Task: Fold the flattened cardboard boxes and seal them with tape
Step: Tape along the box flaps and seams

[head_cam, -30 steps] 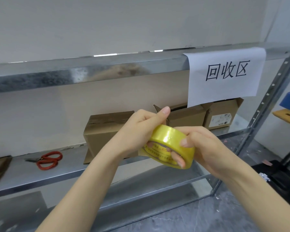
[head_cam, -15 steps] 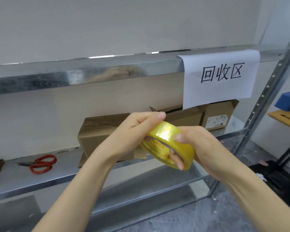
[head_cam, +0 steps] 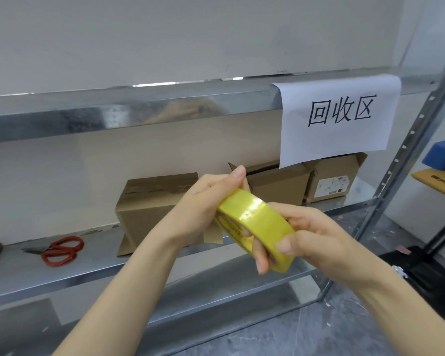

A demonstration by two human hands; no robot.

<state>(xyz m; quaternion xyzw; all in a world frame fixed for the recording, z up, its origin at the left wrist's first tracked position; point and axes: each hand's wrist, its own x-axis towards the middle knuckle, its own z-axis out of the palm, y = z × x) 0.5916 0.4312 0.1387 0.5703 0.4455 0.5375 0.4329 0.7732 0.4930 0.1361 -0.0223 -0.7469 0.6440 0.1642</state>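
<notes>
Tape roll (head_cam: 257, 219), yellow, held in the air before the shelf's (head_cam: 23, 273) front edge, between both hands. Left grip (head_cam: 201, 209) curls round the roll's far side, thumb raised on top. Right grip (head_cam: 316, 242): fingers through the core, thumb pressing the outer band. On the shelf behind: closed cardboard box (head_cam: 149, 206) mid-shelf, open-flapped box (head_cam: 275, 186) and labelled box (head_cam: 334, 181) toward the right end, red scissors (head_cam: 62, 250) toward the left end.

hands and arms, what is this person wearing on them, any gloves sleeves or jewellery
Nothing worn. The left hand and right hand show no gloves, rings, watch or bracelet, and both forearms are uncovered to the frame edge, no sleeve in view. Nails short, unpainted.
</notes>
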